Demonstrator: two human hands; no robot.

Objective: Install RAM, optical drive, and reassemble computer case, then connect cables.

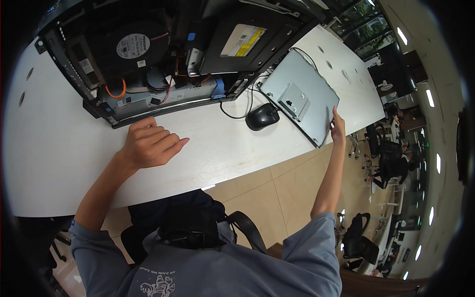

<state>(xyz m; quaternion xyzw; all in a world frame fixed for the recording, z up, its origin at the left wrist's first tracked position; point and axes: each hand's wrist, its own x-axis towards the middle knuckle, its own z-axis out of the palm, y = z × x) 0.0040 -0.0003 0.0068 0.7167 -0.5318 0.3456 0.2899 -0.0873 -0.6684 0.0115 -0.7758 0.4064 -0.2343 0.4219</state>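
A flat grey metal computer side panel (316, 89), with a raised latch plate on it, lies at the right of the desk. My right hand (338, 127) grips its right edge, thumb on top, the other fingers partly hidden. Its near corner reaches over the desk's front edge. In front of the opened computer case (163, 106), my left hand (153, 144) rests by the desk surface with its fingers curled in and the thumb pointing right. Nothing shows in it. Inside the case are a round black fan (133, 45), an orange cable loop (116, 90) and a black drive bay (242, 42).
A black wired mouse (262, 117) sits between the case and the panel, its cable (235, 117) curving toward the case. The white desk (217, 153) ends close to my body. Office chairs (361, 237) and other people stand or sit farther right.
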